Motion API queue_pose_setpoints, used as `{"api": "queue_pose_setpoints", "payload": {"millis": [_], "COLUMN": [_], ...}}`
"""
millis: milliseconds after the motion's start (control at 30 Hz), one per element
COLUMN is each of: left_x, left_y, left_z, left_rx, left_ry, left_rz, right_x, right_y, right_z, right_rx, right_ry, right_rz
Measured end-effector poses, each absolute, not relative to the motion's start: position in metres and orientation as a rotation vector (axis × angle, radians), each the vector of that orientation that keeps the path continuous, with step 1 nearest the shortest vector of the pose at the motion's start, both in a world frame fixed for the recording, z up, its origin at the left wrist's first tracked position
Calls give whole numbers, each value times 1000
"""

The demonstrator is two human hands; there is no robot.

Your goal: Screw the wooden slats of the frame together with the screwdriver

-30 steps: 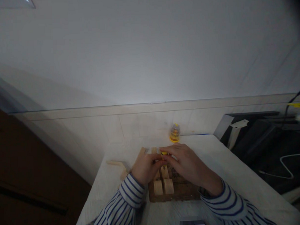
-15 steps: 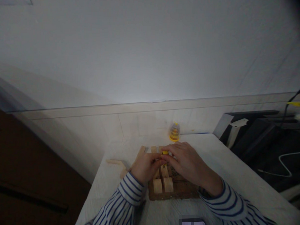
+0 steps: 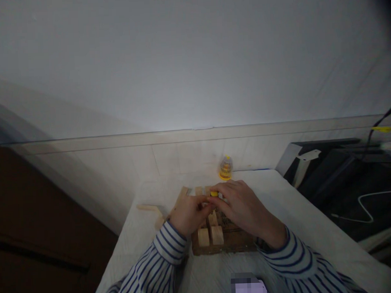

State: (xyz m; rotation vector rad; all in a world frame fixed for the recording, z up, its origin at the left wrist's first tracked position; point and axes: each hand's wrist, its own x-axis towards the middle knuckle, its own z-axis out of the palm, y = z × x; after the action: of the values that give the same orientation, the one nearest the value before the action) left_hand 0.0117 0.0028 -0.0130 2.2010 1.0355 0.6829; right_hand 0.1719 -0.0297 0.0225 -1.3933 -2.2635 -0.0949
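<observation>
Fingers of the right hand (image 3: pixel 244 206) are pinching a small yellow piece (image 3: pixel 214 193) between index finger and thumb; those of the left hand (image 3: pixel 189 213) are pressing together and meeting them from about eight o'clock, though whether they are gripping anything I cannot tell. The yellow piece is showing over the eleven o'clock part of a brown board (image 3: pixel 234 243); a pale wooden piece (image 3: pixel 213 218) is appearing at six o'clock from it, with two pale blocks (image 3: pixel 203 237) sitting further out that way; whatever is happening under the fingertips is hidden.

Such close work is probably calling for a light, even pinch, with the right fingers doing the fine movement and the left ones steadying; squeezing hard could be tipping the small piece askew; resting the wrists on the table (image 3: pixel 290 211) would be helping too. The right cuff (image 3: pixel 279 250) is overlapping the board's four o'clock corner; raising it slightly would be sparing the board a nudge. A clear container with a yellow base (image 3: pixel 226 169) is standing at one o'clock from the yellow piece; an angled wooden strip (image 3: pixel 148 207) is lying at nine o'clock, beyond the left hand.
</observation>
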Motion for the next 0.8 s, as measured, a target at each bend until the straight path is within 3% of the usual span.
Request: {"api": "queue_pose_setpoints", "payload": {"millis": [367, 800], "left_x": [12, 10], "left_y": [5, 6], "left_z": [-16, -15], "left_rx": [2136, 2132], "left_ry": [1132, 987], "left_rz": [656, 694], "right_x": [174, 174], "right_y": [-29, -26], "right_z": [21, 22], "right_rx": [-1237, -1245], "right_ry": [-2165, -2225], "right_rz": [131, 70]}}
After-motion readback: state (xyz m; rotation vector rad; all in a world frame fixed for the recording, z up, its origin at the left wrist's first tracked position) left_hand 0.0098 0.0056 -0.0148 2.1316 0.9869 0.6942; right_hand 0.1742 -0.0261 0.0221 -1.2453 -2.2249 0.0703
